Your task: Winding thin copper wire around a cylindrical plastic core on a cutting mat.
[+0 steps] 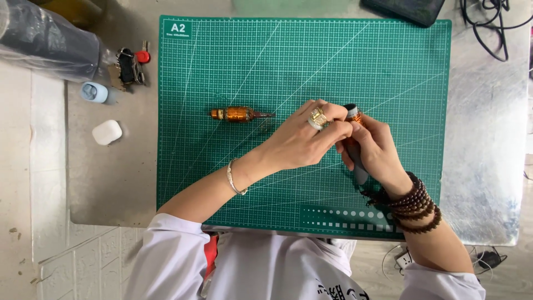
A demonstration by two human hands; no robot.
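Observation:
My right hand (380, 149) grips a dark grey tool-like cylinder (355, 161) with an orange copper band (355, 117) near its top, held over the green cutting mat (250, 61). My left hand (302, 139), with a gold ring and a silver bracelet, reaches across and pinches the top end of that cylinder. A second part, a copper-wound motor armature (239, 114), lies flat on the mat to the left of both hands, apart from them.
The mat lies on a metal table (488, 139). At the left are a bunch of keys (130, 65), a small blue case (94, 92), a white earbud case (106, 132) and a grey plastic-wrapped roll (44, 39). Black cables (494, 28) lie top right.

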